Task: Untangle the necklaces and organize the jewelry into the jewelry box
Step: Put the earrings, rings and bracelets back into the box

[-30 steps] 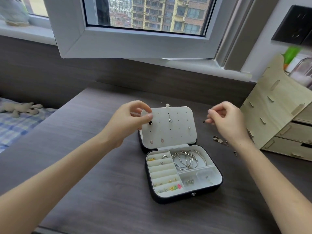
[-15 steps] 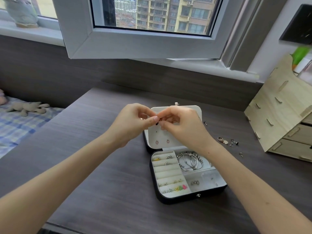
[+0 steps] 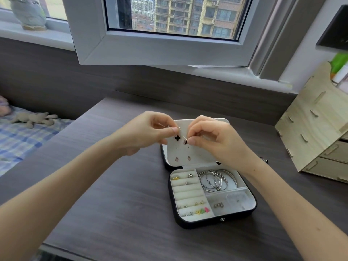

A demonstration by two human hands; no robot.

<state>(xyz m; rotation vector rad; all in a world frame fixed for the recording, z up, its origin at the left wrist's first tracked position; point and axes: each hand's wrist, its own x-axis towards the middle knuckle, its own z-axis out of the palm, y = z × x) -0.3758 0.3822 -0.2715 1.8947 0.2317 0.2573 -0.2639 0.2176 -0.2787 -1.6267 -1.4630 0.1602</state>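
A black jewelry box (image 3: 216,220) lies open on the dark table, its white lid panel (image 3: 199,153) raised. Silver bangles (image 3: 216,180) fill one compartment; rings and small earrings (image 3: 190,211) sit in the slots. A black clover earring (image 3: 177,137) sits on the lid panel. My left hand (image 3: 150,132) pinches the lid panel's upper left edge beside it. My right hand (image 3: 212,140) pinches a second black clover earring (image 3: 185,142) against the panel. Two pink studs (image 3: 182,158) hang lower on the panel.
A wooden desk organizer (image 3: 318,140) stands at the right. A few small loose pieces (image 3: 263,159) lie on the table by my right wrist. An open window sash (image 3: 160,51) hangs over the back of the table. A bed with a plush toy (image 3: 35,118) is left.
My right hand came from the loose pieces at the right over to the lid panel, bringing a clover earring. My left hand stayed at the lid's upper left.
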